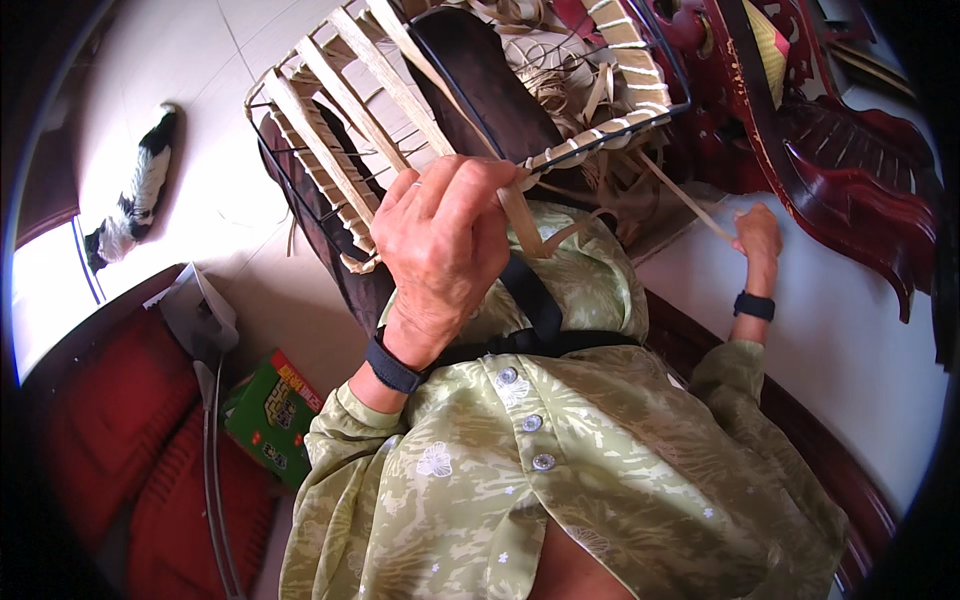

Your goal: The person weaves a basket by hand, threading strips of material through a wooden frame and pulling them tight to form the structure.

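A half-woven basket frame (572, 150) of dark wire leans over my lap, its rim lashed with pale binding. Wide, flat tan plant-fibre strips (384, 88) run across its left part. My left hand (440, 235) is closed at the frame's near edge, gripping a wide strip there; one strip's end sticks out beside its fingers. Off to the right, my right hand (757, 232) is closed in a fist on a thin fibre strip (685, 195). That strip runs straight from near the frame's edge to the fist. My left palm and fingertips are hidden.
Carved dark-red wooden furniture (850, 170) stands close beyond my right hand. A heap of loose fibre strips (548, 75) shows through the frame. At left are a green and red box (270, 420), red cushions (110, 420) and a black-and-white furry animal (145, 185) on the tiles.
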The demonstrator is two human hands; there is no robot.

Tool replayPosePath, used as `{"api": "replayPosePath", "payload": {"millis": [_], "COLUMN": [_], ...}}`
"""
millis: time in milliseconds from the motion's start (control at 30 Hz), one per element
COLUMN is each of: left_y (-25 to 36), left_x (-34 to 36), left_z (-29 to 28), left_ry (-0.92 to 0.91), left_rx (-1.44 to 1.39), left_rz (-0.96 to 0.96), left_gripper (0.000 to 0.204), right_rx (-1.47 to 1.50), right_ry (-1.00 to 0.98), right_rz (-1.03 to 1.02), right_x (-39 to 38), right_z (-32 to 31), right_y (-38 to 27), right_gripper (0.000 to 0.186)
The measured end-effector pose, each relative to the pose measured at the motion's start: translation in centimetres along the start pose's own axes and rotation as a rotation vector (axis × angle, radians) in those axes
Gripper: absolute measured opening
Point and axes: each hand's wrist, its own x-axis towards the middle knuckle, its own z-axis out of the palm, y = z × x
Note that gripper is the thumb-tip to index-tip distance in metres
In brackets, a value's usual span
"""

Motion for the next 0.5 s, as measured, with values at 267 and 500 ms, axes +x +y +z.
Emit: {"api": "replayPosePath", "payload": {"millis": [267, 500], "left_y": [0.3, 0.2], "left_x": [-0.1, -0.1], "left_z": [-0.2, -0.7], "left_ry": [-0.03, -0.028], "left_rx": [0.026, 0.02], "left_rz": [-0.076, -0.077], "left_gripper": [0.033, 0.033], "right_rx": [0.402, 0.855], "right_ry": [-0.14, -0.141], "right_rz": [-1.055, -1.04], "right_x": [-23.7, -20.5], "right_z": [-3.1, -0.3], "right_y": [-14.4, -14.2], "right_gripper": [0.023, 0.024]}}
